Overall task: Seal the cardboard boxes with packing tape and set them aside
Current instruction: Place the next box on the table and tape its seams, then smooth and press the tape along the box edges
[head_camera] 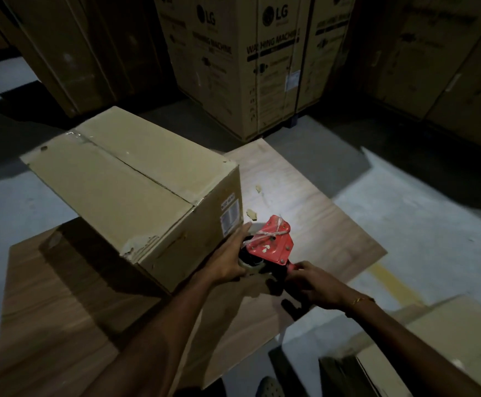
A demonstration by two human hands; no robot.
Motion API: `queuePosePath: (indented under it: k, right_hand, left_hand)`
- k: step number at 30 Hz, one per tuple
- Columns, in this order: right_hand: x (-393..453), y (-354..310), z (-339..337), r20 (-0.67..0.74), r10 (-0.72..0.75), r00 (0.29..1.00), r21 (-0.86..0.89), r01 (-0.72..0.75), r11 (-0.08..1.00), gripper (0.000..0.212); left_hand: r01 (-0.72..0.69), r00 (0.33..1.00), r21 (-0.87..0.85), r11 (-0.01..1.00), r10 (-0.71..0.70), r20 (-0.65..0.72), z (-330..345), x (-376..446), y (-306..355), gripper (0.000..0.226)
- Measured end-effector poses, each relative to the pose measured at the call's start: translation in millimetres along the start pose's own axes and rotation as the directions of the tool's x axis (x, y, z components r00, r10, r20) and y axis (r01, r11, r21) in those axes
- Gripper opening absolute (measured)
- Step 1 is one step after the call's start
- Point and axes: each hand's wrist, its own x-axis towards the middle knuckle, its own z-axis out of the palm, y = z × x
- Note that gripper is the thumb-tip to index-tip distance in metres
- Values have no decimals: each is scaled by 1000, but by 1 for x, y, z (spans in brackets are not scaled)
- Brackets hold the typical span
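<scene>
A brown cardboard box [125, 190] stands on a plywood sheet [305, 202], its top flaps closed along a centre seam, with old tape at the far end. A red tape dispenser [270, 243] is held just beside the box's near right side. My right hand [311, 285] grips its handle. My left hand [230, 259] lies against the box's side and holds the tape roll [248, 257] under the red plate; its index finger points along the box wall.
Large printed washing-machine cartons [250, 61] stand at the back. More brown cartons [62, 47] are at back left and right. Another cardboard box [451, 348] lies at the lower right. A shoe [269, 386] shows at the bottom edge. Scraps of tape [252, 214] lie on the plywood.
</scene>
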Motion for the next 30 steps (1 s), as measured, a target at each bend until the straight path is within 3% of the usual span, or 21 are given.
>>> queuePosePath:
  k: [5,9,11,14,18,21,25,27,30]
  right_hand:
    - [-5,-8,-15,-174,35,984,-39,-42,998,17]
    - [-1,-23,-34,-327,-41,944,-49,27,998,15]
    - [7,-30,-40,-375,-86,923,23,102,995,16]
    - [21,-49,-47,-389,-168,906,64,208,976,14]
    - [34,-80,-54,-426,-224,877,157,315,936,12]
    - [41,-93,-56,-456,-255,853,142,352,925,10]
    - [47,-101,-57,-425,-279,861,219,397,891,14]
    - [47,-103,-56,-425,-286,859,232,408,883,14]
    - [45,-105,-56,-417,-294,860,242,417,876,15]
  left_hand:
    - [88,991,-13,996,-86,106,-4,3,2,134]
    - [23,984,133,991,-46,172,-34,-10,34,110]
    - [-53,996,135,989,43,77,-52,-23,58,80]
    - [-125,965,139,982,153,-213,-80,-43,84,45]
    - [-102,783,143,984,168,-599,-117,-57,81,24]
    - [92,707,178,980,62,-705,-137,-57,57,29]
    - [297,805,340,892,-42,-592,-134,-49,39,50]
    - [326,838,469,821,-21,-545,-123,-48,34,61]
    - [324,852,494,807,-22,-524,-120,-46,28,72]
